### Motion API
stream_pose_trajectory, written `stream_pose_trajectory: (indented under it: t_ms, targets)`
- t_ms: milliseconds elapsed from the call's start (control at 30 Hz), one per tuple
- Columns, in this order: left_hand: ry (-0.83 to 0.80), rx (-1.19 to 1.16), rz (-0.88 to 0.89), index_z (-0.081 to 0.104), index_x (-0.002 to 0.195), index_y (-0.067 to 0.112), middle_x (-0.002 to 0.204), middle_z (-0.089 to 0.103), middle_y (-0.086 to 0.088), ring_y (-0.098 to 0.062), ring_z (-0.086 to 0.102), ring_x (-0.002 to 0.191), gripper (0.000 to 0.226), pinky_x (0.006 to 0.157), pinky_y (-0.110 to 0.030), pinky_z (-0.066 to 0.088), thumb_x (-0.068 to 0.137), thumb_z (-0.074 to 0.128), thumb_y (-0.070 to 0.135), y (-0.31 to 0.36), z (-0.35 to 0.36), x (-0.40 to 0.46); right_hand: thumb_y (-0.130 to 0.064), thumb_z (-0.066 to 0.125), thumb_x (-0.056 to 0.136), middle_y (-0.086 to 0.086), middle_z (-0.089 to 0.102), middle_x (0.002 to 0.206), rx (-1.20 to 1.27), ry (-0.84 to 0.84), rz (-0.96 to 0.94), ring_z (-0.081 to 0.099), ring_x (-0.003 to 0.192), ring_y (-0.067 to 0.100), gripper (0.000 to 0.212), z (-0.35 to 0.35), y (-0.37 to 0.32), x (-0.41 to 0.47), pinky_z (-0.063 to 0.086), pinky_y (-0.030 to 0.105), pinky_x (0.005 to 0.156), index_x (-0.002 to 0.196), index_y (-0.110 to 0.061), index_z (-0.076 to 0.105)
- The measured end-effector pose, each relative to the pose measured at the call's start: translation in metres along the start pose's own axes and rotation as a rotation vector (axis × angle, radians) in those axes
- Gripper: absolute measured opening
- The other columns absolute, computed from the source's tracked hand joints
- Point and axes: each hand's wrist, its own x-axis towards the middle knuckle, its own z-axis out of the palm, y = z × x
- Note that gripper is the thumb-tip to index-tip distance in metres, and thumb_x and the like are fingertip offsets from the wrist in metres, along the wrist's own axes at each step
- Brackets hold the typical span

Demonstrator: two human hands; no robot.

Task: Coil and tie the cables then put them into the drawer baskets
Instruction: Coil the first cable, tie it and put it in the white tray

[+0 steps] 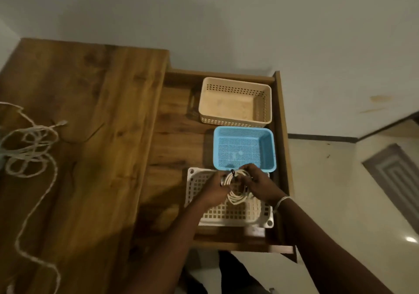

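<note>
A coiled white cable (235, 194) with a dark tie at its top hangs over the white grid basket (229, 216) in the open drawer. My left hand (214, 190) grips the coil's left side and my right hand (258, 184) grips its right side, both just above the basket. Beyond it sit a blue mesh basket (267, 148) and a beige basket (231, 110), both without cables. A loose tangled white cable (29, 148) lies on the wooden tabletop at the far left, with one end trailing toward me.
The wooden tabletop (90, 134) fills the left half. The open drawer (282, 157) holds the three baskets along its right side, with bare wood on its left. A pale wall is behind, and a tiled floor with a grey mat lies to the right.
</note>
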Motion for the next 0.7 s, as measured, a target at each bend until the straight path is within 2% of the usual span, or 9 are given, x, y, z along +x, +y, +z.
stream_pose_trajectory:
  t_ms: [67, 167, 267, 300, 400, 533, 600, 700]
  targets:
    - [-0.008, 0.009, -0.018, 0.052, 0.124, 0.019, 0.118, 0.064, -0.004, -0.022, 0.065, 0.100, 0.044, 0.086, -0.047, 0.056, 0.084, 0.061, 0.005, -0.015, 0.020, 0.014, -0.011, 0.069, 0.093, 0.002, 0.072, 0.094, 0.034, 0.041, 0.049, 0.067, 0.087, 0.008, 0.013, 0.004, 0.017, -0.002, 0.055, 0.033, 0.080, 0.100, -0.016, 0.060]
    - [0.005, 0.003, -0.027, 0.055, 0.124, 0.019, 0.117, 0.066, 0.003, -0.017, 0.064, 0.109, 0.050, 0.095, -0.037, 0.052, 0.077, 0.070, 0.012, -0.025, 0.043, 0.035, -0.008, 0.075, 0.086, 0.000, 0.075, 0.093, 0.070, 0.127, 0.085, 0.070, 0.090, 0.012, 0.016, 0.004, 0.028, -0.001, 0.056, 0.030, 0.084, 0.097, -0.018, 0.068]
    - [-0.032, 0.038, -0.015, 0.054, 0.124, 0.022, 0.112, 0.065, 0.011, -0.010, 0.062, 0.107, 0.043, 0.093, -0.026, 0.051, 0.084, 0.063, 0.006, -0.024, 0.051, 0.036, -0.011, 0.075, 0.086, -0.007, 0.075, 0.095, 0.033, 0.199, 0.118, 0.069, 0.094, 0.006, 0.021, 0.002, 0.036, -0.007, 0.055, 0.025, 0.087, 0.101, -0.026, 0.071]
    - [-0.034, 0.047, -0.028, 0.050, 0.128, 0.021, 0.115, 0.062, 0.009, -0.010, 0.061, 0.107, 0.044, 0.094, -0.027, 0.050, 0.088, 0.059, 0.004, -0.026, 0.052, 0.034, -0.013, 0.074, 0.087, -0.009, 0.075, 0.096, 0.000, 0.206, 0.130, 0.069, 0.094, 0.004, 0.021, 0.002, 0.041, -0.010, 0.055, 0.024, 0.087, 0.103, -0.026, 0.072]
    - [0.012, 0.138, -0.048, 0.043, 0.131, 0.024, 0.127, 0.060, -0.003, -0.020, 0.063, 0.108, 0.046, 0.096, -0.041, 0.051, 0.091, 0.057, 0.010, -0.034, 0.053, 0.031, -0.020, 0.068, 0.092, -0.007, 0.076, 0.099, -0.100, 0.194, 0.153, 0.069, 0.093, 0.006, 0.016, 0.007, 0.047, -0.011, 0.056, 0.030, 0.085, 0.107, -0.021, 0.073]
    - [0.149, 0.383, 0.018, 0.047, 0.132, 0.017, 0.125, 0.061, -0.006, -0.026, 0.057, 0.116, 0.042, 0.094, -0.037, 0.048, 0.091, 0.057, 0.013, -0.017, 0.055, 0.036, -0.008, 0.063, 0.092, 0.006, 0.072, 0.105, -0.187, 0.270, 0.139, 0.065, 0.098, 0.019, 0.018, 0.013, 0.037, 0.001, 0.054, 0.035, 0.089, 0.106, -0.012, 0.074]
    - [0.200, 0.505, 0.056, 0.051, 0.129, 0.018, 0.127, 0.058, -0.007, -0.027, 0.053, 0.119, 0.042, 0.096, -0.038, 0.047, 0.088, 0.059, 0.011, -0.011, 0.057, 0.040, -0.008, 0.062, 0.091, 0.006, 0.072, 0.108, -0.238, 0.289, 0.174, 0.066, 0.099, 0.020, 0.023, 0.016, 0.037, 0.004, 0.053, 0.032, 0.090, 0.110, -0.014, 0.074]
    - [0.241, 0.567, 0.069, 0.052, 0.132, 0.016, 0.135, 0.051, -0.010, -0.028, 0.047, 0.124, 0.052, 0.102, -0.039, 0.044, 0.082, 0.063, 0.005, -0.011, 0.059, 0.045, -0.011, 0.060, 0.092, 0.002, 0.076, 0.102, -0.318, 0.326, 0.245, 0.070, 0.093, 0.021, 0.022, 0.022, 0.040, 0.004, 0.049, 0.026, 0.076, 0.109, -0.017, 0.072]
